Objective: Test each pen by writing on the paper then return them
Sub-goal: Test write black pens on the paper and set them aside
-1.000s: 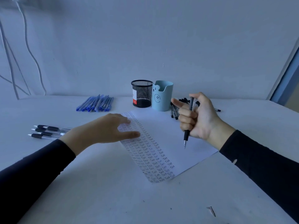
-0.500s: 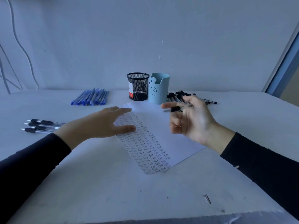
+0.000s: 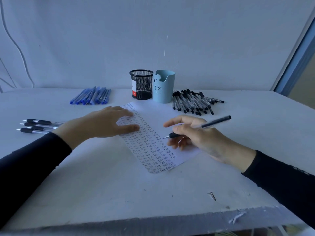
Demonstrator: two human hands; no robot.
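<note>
Near the middle of the bench (image 3: 110,193) the paper (image 3: 153,113) lies slantwise, its left strip packed with rows of the word "Test", its right part bare. The left hand (image 3: 104,124) lies flat on the sheet's far-left part, fingers straight, pinning it down. The right hand (image 3: 201,138) pinches a pen (image 3: 215,122) between thumb and fingers. The barrel slants up to the right, and the tip points left, beside the last written column. Whether the tip touches the sheet I cannot tell.

Far right of the paper sits a heap of black pens (image 3: 190,102), far left a row of blue pens (image 3: 92,97), and at the left edge three black-gripped pens (image 3: 37,126). A mesh cup (image 3: 141,86) and a pale blue holder (image 3: 164,87) stand side by side by the paper's far end.

The step in hand looks like settling this pen into a writing grip. Next, the tip likely needs to come down on bare paper right of the columns and write a short word while the left hand steadies the sheet. After that the pen would go back with its own kind.
</note>
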